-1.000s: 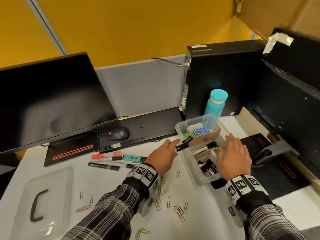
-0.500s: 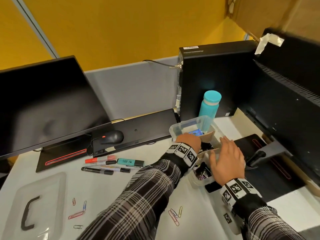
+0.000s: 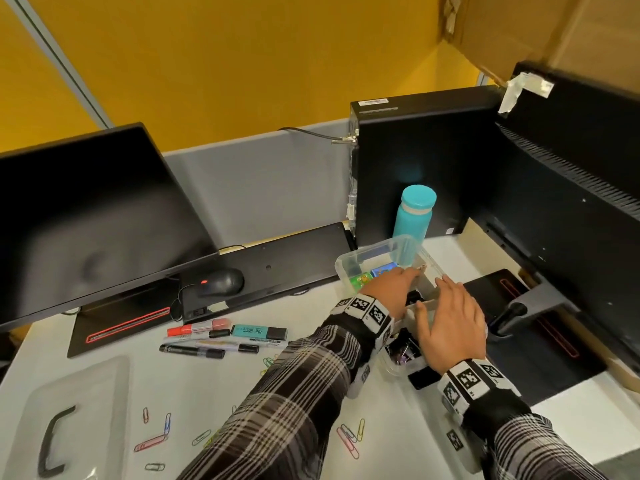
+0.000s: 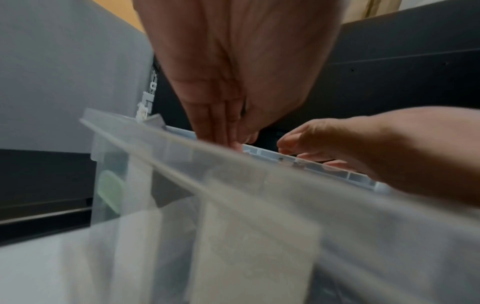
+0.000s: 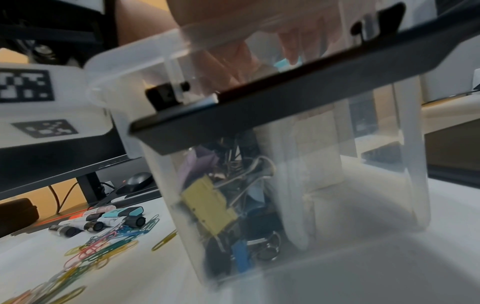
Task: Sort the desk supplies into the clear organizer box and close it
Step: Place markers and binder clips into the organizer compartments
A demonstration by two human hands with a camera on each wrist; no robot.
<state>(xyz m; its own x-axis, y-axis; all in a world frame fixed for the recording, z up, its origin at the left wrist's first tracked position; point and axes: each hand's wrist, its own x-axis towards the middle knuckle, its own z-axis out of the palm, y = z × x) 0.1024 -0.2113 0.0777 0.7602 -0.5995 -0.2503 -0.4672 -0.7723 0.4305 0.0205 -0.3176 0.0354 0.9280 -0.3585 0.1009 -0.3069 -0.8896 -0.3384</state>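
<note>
The clear organizer box [image 3: 346, 268] stands on the desk before a teal bottle. It has cardboard dividers, and binder clips [image 5: 207, 205] fill its near compartment. My left hand [image 3: 412, 271] reaches down into the box with straight fingers [image 4: 221, 123] held together; the rim hides their tips and no marker shows in them. My right hand [image 3: 433, 292] lies over the right side, its fingers [image 4: 298, 144] curled over the far rim. Several markers [image 3: 221, 337] lie in a row left of the box. Coloured paper clips [image 3: 349, 441] are scattered at the front. The lid [image 3: 76, 403] lies at the lower left.
A monitor [image 3: 86, 220] and its stand fill the left, with a keyboard [image 3: 277, 261] and mouse [image 3: 221, 282] behind the markers. A black PC tower [image 3: 415, 161] and the teal bottle [image 3: 414, 216] stand behind the box. A second monitor's back [image 3: 571, 220] walls off the right.
My left hand carried a black marker from the desk over the rim and down into the box. The right hand stayed on the right side of the box.
</note>
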